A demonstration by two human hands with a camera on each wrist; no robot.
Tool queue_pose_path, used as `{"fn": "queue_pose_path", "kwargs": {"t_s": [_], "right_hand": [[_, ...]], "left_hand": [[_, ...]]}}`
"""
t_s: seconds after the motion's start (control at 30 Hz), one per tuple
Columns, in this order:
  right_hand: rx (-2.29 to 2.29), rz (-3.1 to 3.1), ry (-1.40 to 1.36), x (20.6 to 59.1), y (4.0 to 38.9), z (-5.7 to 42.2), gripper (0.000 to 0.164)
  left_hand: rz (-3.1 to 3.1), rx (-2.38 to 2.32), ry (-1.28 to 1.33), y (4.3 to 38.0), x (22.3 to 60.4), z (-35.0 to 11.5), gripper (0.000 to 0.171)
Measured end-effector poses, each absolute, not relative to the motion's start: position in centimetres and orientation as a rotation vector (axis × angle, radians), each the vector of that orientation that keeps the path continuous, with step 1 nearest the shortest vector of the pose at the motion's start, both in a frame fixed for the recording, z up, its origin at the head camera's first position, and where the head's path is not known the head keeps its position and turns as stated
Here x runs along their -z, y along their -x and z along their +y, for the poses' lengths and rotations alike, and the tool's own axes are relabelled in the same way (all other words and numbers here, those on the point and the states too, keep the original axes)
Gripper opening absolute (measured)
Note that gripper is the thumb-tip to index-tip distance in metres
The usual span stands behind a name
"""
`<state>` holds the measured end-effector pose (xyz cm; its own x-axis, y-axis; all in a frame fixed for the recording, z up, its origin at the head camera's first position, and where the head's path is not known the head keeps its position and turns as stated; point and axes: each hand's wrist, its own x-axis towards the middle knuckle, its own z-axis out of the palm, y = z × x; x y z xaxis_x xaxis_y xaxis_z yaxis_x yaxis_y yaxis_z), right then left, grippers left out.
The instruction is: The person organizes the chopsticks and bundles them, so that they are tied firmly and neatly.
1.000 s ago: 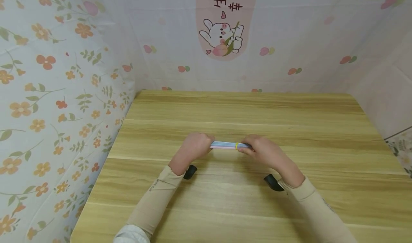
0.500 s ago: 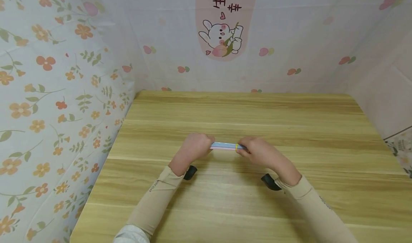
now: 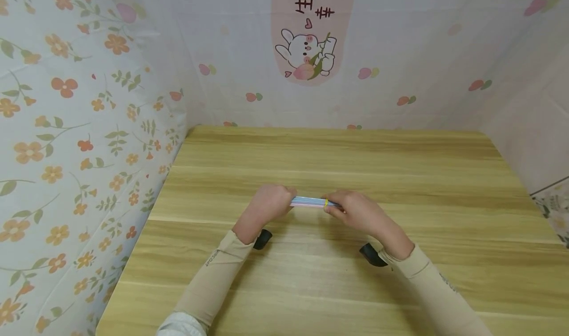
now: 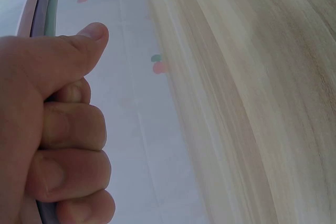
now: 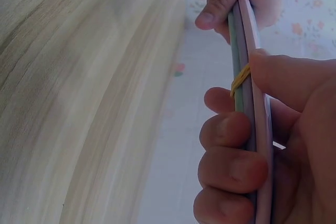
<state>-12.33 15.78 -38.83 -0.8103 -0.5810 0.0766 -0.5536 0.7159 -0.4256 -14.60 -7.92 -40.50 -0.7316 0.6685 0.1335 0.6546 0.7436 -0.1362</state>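
A bundle of slim pastel pencil-like sticks, in pink, purple, green and blue, is held level above the table. A yellow rubber band is wound round it near its right part. My left hand grips the left part, with fingers curled round the sticks and the thumb lying along them in the left wrist view. My right hand holds the other part, its thumb and forefinger at the band. Both ends of the bundle are mostly hidden inside the hands.
Below the hands spreads a wood-grain table. A patterned white cloth hangs behind it, with a floral cloth along the left side. Dark wrist mounts stick out under the sleeves.
My right hand has slid slightly left along the bundle, so its fingertips now reach the yellow rubber band. My left hand and the sticks have stayed nearly still.
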Motion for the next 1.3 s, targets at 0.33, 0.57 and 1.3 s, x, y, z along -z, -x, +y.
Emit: {"fn": "queue_pose_path", "kwargs": {"t_s": [0.33,0.57,1.3], "right_hand": [[0.687,2.877,0.985,38.85,12.2,15.88,0.035],[0.649,2.926,0.961,38.92,12.08,15.76,0.037],[0.671,2.894,0.938,38.59,12.09,15.75,0.02]], "left_hand": [[-2.744,-0.112,1.061,14.6,40.45,-7.79,0.016],[-2.723,-0.131,1.06,14.47,40.4,-7.61,0.016],[-2.725,-0.053,1.054,14.31,40.78,-7.92,0.02]]}}
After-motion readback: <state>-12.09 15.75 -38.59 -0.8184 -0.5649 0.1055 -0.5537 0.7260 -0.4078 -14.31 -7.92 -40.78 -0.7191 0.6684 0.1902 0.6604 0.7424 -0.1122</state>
